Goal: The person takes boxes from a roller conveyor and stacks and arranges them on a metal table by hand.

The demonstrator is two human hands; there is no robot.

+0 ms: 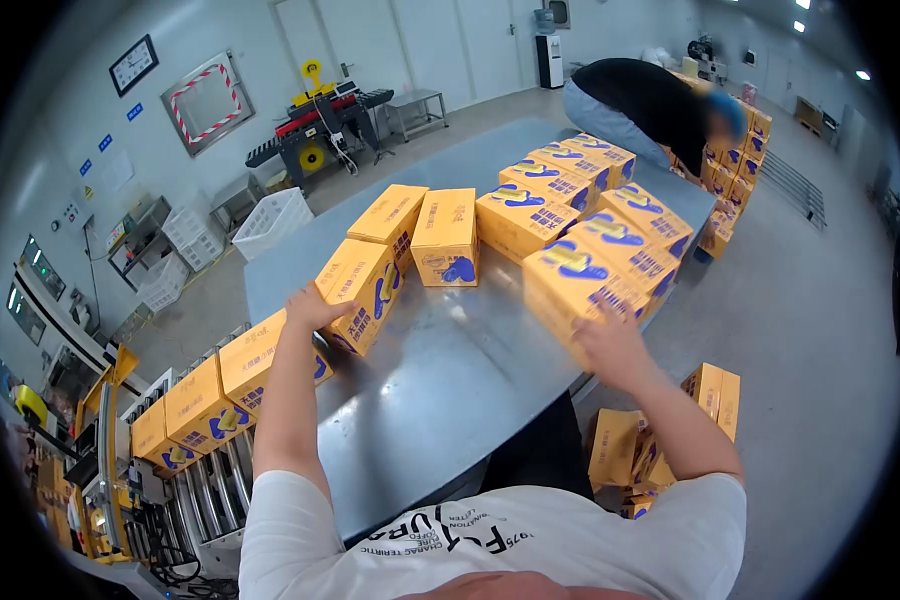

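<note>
Left hand on one yellow carton, right hand on another carton, both cartons on the metal table.
The left hand spreads across its carton's near end, toward the table's left edge; the right hand's fingers touch the other's near end, by the table's right edge; how firmly either grips, I can't tell. A blue-printed carton stands between them; beyond the table's far end a person in black stoops; left of the table, cartons ride a roller conveyor.
</note>
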